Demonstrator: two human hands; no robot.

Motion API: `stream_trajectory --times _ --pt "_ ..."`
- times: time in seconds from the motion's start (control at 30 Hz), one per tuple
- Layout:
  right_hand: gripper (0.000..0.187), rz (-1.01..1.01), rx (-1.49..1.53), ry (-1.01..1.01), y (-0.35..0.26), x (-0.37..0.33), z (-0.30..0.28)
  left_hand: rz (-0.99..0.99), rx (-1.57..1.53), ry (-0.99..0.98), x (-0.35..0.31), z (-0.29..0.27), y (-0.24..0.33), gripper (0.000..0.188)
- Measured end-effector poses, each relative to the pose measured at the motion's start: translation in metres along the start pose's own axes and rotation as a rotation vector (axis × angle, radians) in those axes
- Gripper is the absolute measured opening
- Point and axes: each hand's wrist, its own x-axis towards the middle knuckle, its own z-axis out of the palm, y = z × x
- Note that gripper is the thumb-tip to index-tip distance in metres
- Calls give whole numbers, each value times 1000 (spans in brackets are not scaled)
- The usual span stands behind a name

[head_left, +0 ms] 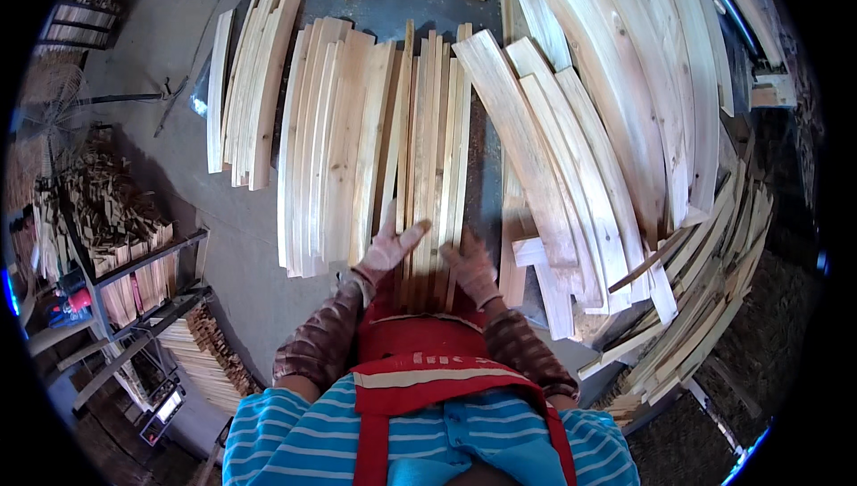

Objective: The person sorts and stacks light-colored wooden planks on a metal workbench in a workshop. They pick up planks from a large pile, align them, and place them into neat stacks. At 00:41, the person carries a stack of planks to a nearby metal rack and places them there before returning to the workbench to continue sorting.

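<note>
A bundle of long pale wooden slats point(435, 156) stands on edge in front of me, its near ends against my red apron. My left hand point(390, 248), in a worn glove, lies flat on the near left side of the bundle with the fingers spread. My right hand point(471, 267), also gloved, rests on the bundle's near right side, fingers curled over the slat edges. Neither hand lifts a slat clear of the stack.
More curved slats point(330, 147) lie to the left on the grey floor point(241, 254), and a further group point(250, 84) beyond them. A big loose heap of boards point(616, 129) fills the right. A shelf rack with short wood pieces point(125, 245) stands at far left.
</note>
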Motion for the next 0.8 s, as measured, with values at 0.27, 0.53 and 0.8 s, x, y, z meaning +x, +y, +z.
stream_trajectory --times 0.27,0.53,0.8 --pt "69 135 830 42 41 74 5 -445 26 -32 55 3 49 117" --pt "79 240 423 150 46 72 -9 -249 82 307 102 -47 88 75" --pt "64 140 409 263 63 49 47 -299 19 211 124 -62 86 70"
